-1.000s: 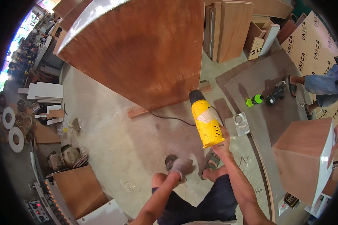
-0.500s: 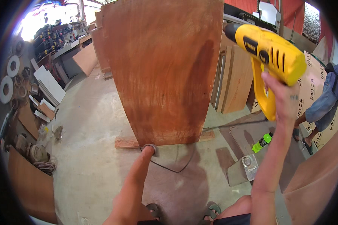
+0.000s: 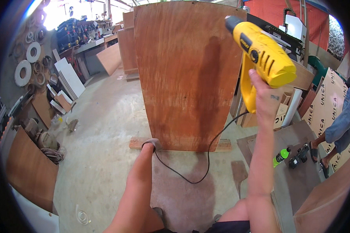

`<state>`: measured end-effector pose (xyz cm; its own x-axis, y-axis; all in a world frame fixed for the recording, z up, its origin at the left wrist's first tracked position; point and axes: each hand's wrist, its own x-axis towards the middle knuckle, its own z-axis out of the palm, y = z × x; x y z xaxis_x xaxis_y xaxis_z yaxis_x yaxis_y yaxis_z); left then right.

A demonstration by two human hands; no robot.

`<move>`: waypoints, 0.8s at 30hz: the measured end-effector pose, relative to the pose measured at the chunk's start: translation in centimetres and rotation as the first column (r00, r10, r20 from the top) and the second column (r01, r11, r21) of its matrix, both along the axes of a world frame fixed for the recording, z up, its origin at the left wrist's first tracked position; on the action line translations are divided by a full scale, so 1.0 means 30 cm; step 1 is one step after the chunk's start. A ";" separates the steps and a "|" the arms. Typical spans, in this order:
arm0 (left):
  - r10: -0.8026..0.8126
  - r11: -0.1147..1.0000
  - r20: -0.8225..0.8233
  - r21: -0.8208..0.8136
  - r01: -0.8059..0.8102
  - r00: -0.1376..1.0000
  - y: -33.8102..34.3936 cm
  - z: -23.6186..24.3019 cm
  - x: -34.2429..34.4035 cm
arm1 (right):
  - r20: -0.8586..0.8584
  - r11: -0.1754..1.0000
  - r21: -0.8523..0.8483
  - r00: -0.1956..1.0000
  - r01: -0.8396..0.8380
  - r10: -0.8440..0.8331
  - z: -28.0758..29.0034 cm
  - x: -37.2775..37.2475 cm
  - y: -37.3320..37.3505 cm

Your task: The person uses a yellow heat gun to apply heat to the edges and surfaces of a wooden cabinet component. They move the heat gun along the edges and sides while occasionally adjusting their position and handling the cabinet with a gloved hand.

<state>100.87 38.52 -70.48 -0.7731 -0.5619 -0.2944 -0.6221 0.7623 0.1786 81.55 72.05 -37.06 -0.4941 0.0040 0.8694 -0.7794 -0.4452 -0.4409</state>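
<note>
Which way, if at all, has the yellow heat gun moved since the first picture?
Yes, the heat gun has moved up in view: its nozzle was by the lower right corner of the brown panel and now overlaps the upper right one.

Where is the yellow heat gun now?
The yellow heat gun is at the head view's upper right, in the right hand, its nozzle overlapping the brown panel.

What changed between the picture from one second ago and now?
The left grip moved forward, away from the body, to the lower left corner of the brown panel; contact is unclear. The right grip raised the yellow tool from around the panel's lower right corner toward its upper right one. The view tilted up. Unchanged: tool held, panel upright, green bottle standing.
</note>
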 end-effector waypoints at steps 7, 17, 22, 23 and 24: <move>0.368 0.800 0.204 0.428 -0.421 0.907 0.009 0.038 0.142 | 0.042 0.989 -0.002 0.988 -0.147 0.147 -0.013 0.004 -0.118; 0.171 0.984 0.075 -0.061 -0.167 0.982 -0.204 -0.044 0.281 | -0.171 0.922 0.355 0.959 -0.154 0.225 -0.145 0.033 -0.167; 0.204 0.809 0.438 0.429 -0.403 0.876 -0.229 0.040 0.416 | -0.589 0.830 0.508 0.796 0.233 0.137 -0.323 0.063 -0.125; 0.210 0.751 0.378 0.528 -0.396 0.902 -0.218 0.035 0.384 | -0.670 0.827 0.472 0.734 0.306 0.111 -0.358 0.073 -0.106; 0.226 0.682 0.325 0.620 -0.387 0.918 -0.204 0.040 0.363 | -0.687 0.793 0.500 0.717 0.348 0.118 -0.401 0.093 -0.086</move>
<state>111.75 32.39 -69.28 -0.4683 -0.3532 -0.8099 -0.8811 0.2556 0.3980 84.35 69.46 -49.09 0.1722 -0.5746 0.8001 -0.9800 -0.1821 0.0802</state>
